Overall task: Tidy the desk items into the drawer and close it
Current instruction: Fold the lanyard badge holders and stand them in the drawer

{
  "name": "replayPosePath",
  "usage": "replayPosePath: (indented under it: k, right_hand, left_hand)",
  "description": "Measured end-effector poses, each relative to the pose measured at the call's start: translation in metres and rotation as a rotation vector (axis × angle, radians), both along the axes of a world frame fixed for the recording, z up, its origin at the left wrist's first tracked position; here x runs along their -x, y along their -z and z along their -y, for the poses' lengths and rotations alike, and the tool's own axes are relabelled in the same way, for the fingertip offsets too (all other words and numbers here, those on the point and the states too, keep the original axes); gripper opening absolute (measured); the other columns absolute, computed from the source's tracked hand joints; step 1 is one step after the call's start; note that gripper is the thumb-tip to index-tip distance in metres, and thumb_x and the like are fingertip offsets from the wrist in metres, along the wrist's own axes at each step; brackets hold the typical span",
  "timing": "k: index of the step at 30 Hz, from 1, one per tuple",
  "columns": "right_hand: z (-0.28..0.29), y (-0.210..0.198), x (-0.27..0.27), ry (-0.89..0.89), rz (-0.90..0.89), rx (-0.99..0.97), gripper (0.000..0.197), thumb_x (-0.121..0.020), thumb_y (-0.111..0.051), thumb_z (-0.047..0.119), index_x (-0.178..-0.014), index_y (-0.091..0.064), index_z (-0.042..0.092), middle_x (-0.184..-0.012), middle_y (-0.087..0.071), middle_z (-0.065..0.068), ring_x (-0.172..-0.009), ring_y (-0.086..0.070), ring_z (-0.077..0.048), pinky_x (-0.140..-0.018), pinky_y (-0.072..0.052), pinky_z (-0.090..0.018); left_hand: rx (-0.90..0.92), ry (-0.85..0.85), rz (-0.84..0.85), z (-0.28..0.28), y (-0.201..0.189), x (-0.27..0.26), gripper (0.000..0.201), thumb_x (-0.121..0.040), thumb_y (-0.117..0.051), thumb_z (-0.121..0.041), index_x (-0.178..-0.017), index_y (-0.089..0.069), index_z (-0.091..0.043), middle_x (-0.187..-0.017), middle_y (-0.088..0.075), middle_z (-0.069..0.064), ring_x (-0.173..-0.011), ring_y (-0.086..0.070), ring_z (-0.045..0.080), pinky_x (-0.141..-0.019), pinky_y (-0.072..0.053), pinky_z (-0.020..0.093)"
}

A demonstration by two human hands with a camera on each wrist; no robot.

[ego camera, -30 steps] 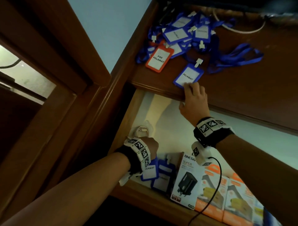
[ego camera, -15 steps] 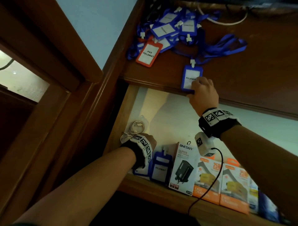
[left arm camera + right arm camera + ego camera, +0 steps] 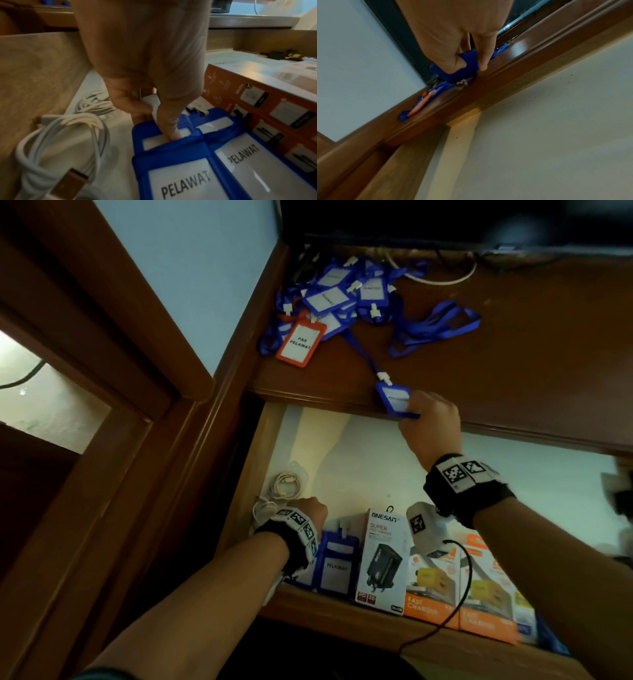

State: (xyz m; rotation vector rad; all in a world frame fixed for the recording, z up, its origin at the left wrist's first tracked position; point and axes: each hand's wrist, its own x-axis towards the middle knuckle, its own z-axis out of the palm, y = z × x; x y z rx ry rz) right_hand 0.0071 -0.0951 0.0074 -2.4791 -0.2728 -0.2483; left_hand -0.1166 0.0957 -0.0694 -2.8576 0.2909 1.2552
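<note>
At desk edge (image 3: 342, 400), blue badge (image 3: 394, 398) pinched in right hand (image 3: 430, 422)

A blue plastic badge holder with a white card (image 3: 394, 400) is lying at the front edge of the brown wooden desk top (image 3: 513, 354), its blue lanyard trailing back to a heap of blue badge holders and lanyards (image 3: 346, 299) and one orange badge holder reading "PAS PELAWAT" (image 3: 300, 342). The open, pale-lined wooden drawer (image 3: 359, 460) is holding two blue badge holders marked "PELAWAT" (image 3: 185, 169), lying side by side at its left front.
</note>
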Motion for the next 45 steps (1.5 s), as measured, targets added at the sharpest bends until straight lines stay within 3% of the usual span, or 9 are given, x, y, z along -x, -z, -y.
replayPosePath:
  k: [6,11,16,20,24,30,36,42,45]
  right_hand:
    - [0.018,-0.025,0.035,0.199,0.003,-0.260,0.008,-0.069,-0.069,0.001,-0.075,-0.067,0.006,-0.069,-0.066,-0.008,-0.060,-0.054,-0.024,-0.053,-0.039,-0.027]
    - [0.032,-0.036,0.059,0.279,-0.068,-0.381,0.037,-0.072,-0.071,-0.002,-0.058,-0.047,0.023,-0.058,-0.050,0.012,-0.050,-0.043,-0.002,-0.048,-0.032,-0.007]
    - [0.046,-0.036,0.071,0.312,-0.108,-0.477,0.039,-0.072,-0.074,0.000,-0.057,-0.048,0.025,-0.060,-0.057,0.000,-0.056,-0.049,-0.009,-0.056,-0.042,-0.028]
    - [0.055,-0.037,0.082,0.355,-0.096,-0.592,0.040,-0.070,-0.075,-0.002,-0.055,-0.053,0.028,-0.066,-0.064,-0.014,-0.062,-0.058,-0.021,-0.062,-0.051,-0.045]
    - [0.066,-0.051,0.071,0.344,-0.060,-0.632,0.034,-0.071,-0.073,-0.006,-0.059,-0.054,0.019,-0.068,-0.064,-0.018,-0.061,-0.057,-0.021,-0.060,-0.046,-0.035]
    - [0.114,-0.081,0.052,0.423,0.025,-0.622,0.027,-0.072,-0.074,0.002,-0.062,-0.054,0.016,-0.063,-0.059,-0.012,-0.060,-0.048,-0.019,-0.059,-0.045,-0.042]
    - [0.132,-0.130,0.032,0.504,0.142,-0.912,0.025,-0.084,-0.061,-0.005,-0.069,-0.048,0.010,-0.069,-0.057,-0.008,-0.058,-0.065,-0.010,-0.053,-0.053,-0.019]
    - [0.128,-0.173,0.029,0.557,0.307,-1.244,0.016,-0.091,-0.057,0.003,-0.082,-0.045,0.008,-0.082,-0.061,-0.018,-0.068,-0.072,-0.017,-0.053,-0.055,-0.021]
    - [0.122,-0.193,0.027,0.593,0.413,-1.305,0.022,-0.093,-0.054,0.004,-0.078,-0.042,0.013,-0.081,-0.058,-0.011,-0.060,-0.068,-0.003,-0.052,-0.052,-0.015]
  left_hand:
    - [-0.030,-0.046,0.055,-0.008,0.008,0.003,0.014,-0.087,-0.060,-0.008,-0.095,-0.067,0.001,-0.100,-0.067,0.014,-0.086,-0.066,0.026,-0.061,-0.041,0.026]
    - [-0.029,-0.034,0.074,-0.014,0.012,0.002,0.020,-0.085,-0.065,-0.018,-0.100,-0.064,-0.004,-0.103,-0.066,0.011,-0.086,-0.065,0.024,-0.062,-0.044,0.028]
    - [0.060,-0.149,0.150,0.000,-0.005,-0.019,0.046,-0.081,-0.068,-0.027,-0.121,-0.047,-0.015,-0.120,-0.053,0.007,-0.103,-0.058,0.026,-0.082,-0.051,0.036]
    - [0.635,-0.571,0.552,0.021,-0.044,-0.055,0.052,-0.080,-0.073,-0.028,-0.125,-0.047,-0.023,-0.124,-0.049,-0.001,-0.110,-0.053,0.017,-0.088,-0.046,0.028]
    - [0.609,-0.511,0.983,0.020,-0.090,-0.118,0.060,-0.077,-0.074,-0.022,-0.130,-0.046,-0.020,-0.147,-0.029,0.007,-0.135,-0.030,0.028,-0.107,-0.030,0.035]
    - [0.253,-0.553,0.636,-0.008,-0.096,-0.177,0.071,-0.086,-0.064,-0.040,-0.146,-0.026,-0.040,-0.161,0.004,-0.003,-0.144,-0.006,0.037,-0.113,-0.021,0.054]
    - [0.103,-0.481,0.552,-0.015,-0.079,-0.184,0.056,-0.093,-0.049,-0.035,-0.143,-0.028,-0.048,-0.159,-0.003,0.005,-0.141,-0.013,0.037,-0.110,-0.025,0.056]
    - [0.095,-0.552,0.506,-0.004,-0.085,-0.183,0.063,-0.092,-0.044,-0.021,-0.146,-0.020,-0.046,-0.159,0.003,0.004,-0.143,-0.008,0.034,-0.110,-0.023,0.053]
    - [0.132,-0.603,0.486,-0.006,-0.087,-0.189,0.065,-0.091,-0.045,-0.022,-0.147,-0.020,-0.044,-0.159,0.003,0.005,-0.143,-0.006,0.037,-0.112,-0.020,0.055]
